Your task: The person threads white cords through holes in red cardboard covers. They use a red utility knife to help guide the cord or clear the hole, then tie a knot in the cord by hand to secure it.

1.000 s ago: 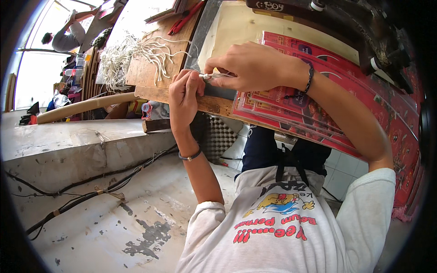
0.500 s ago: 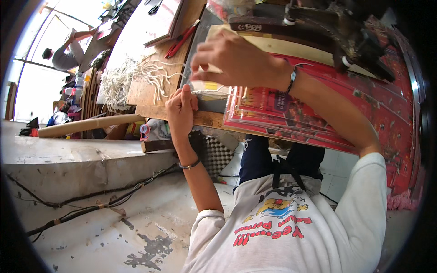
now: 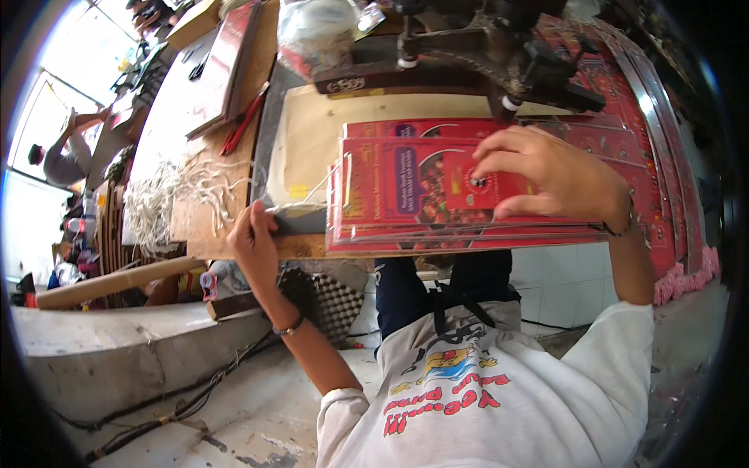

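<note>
At the table's front edge, my left hand is closed, thumb and fingers pinching a white cord. That cord runs right to the left edge of a stack of flat red printed sheets with clear plastic borders. Over the right part of the stack is my right hand, its fingers apart and curved, holding nothing I can see. Whether its fingertips touch the top sheet I cannot tell. A second bit of white cord shows at the stack's upper left corner.
A bundle of white cords and red-handled pliers lie on the left. Behind the stack stands a dark metal machine beside a cream board. More red sheets are piled at the right. Another person sits far left.
My right hand has moved from beside my left hand to the right, over the red sheets. The left hand keeps its closed pose at the table edge. The view has shifted.
</note>
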The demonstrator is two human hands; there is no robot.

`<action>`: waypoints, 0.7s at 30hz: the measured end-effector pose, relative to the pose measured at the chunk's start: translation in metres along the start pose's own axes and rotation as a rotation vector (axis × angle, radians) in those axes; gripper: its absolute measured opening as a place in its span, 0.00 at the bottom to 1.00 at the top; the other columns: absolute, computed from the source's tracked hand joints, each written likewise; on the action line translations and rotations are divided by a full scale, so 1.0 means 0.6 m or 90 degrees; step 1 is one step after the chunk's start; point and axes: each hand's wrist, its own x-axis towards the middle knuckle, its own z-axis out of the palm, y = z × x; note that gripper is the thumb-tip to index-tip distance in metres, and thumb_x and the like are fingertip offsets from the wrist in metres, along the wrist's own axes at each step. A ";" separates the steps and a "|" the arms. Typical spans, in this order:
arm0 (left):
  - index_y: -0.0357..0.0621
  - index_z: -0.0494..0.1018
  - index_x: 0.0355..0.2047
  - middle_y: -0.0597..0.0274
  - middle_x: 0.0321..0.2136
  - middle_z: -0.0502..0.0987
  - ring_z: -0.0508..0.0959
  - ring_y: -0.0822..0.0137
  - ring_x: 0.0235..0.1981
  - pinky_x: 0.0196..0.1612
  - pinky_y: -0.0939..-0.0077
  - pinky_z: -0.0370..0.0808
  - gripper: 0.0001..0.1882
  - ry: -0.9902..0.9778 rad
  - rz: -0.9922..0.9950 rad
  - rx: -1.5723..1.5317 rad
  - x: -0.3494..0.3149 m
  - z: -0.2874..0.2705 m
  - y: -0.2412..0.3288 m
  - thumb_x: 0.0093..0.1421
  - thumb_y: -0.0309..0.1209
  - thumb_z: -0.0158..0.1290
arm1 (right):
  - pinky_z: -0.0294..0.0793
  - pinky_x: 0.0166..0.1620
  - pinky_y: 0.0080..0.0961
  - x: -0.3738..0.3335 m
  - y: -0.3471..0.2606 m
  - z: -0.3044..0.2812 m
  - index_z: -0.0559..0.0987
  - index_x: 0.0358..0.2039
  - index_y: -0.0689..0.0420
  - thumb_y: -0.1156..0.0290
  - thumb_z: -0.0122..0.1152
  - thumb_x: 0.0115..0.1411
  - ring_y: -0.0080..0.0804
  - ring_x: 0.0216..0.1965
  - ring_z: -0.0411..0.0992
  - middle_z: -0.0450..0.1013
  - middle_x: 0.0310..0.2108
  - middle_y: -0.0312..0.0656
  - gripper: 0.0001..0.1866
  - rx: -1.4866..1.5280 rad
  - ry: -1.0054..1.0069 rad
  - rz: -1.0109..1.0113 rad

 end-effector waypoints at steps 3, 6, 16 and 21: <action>0.34 0.73 0.30 0.67 0.20 0.70 0.64 0.78 0.22 0.26 0.79 0.62 0.15 0.016 0.022 -0.021 0.002 0.004 -0.012 0.70 0.34 0.52 | 0.58 0.67 0.44 -0.116 0.013 -0.004 0.74 0.57 0.53 0.56 0.74 0.48 0.50 0.65 0.60 0.64 0.62 0.45 0.36 -0.060 0.027 0.244; 0.36 0.74 0.36 0.67 0.25 0.72 0.66 0.78 0.26 0.29 0.79 0.64 0.09 0.014 0.025 -0.012 0.004 0.004 -0.004 0.68 0.31 0.54 | 0.51 0.71 0.49 -0.220 0.021 -0.006 0.66 0.65 0.49 0.55 0.79 0.39 0.52 0.70 0.51 0.53 0.70 0.46 0.52 -0.084 0.043 0.454; 0.39 0.76 0.40 0.55 0.37 0.76 0.77 0.57 0.40 0.48 0.63 0.71 0.08 -0.188 0.162 0.192 0.042 0.044 0.061 0.61 0.27 0.57 | 0.48 0.73 0.51 -0.350 0.070 0.025 0.56 0.71 0.43 0.62 0.85 0.29 0.52 0.73 0.44 0.44 0.73 0.42 0.67 -0.111 0.045 0.568; 0.44 0.77 0.47 0.56 0.52 0.75 0.71 0.55 0.58 0.63 0.59 0.61 0.13 -0.190 0.217 0.286 0.033 0.038 0.052 0.62 0.32 0.57 | 0.50 0.72 0.50 -0.350 0.085 -0.001 0.57 0.71 0.43 0.63 0.84 0.29 0.51 0.72 0.45 0.48 0.72 0.43 0.65 -0.091 0.026 0.531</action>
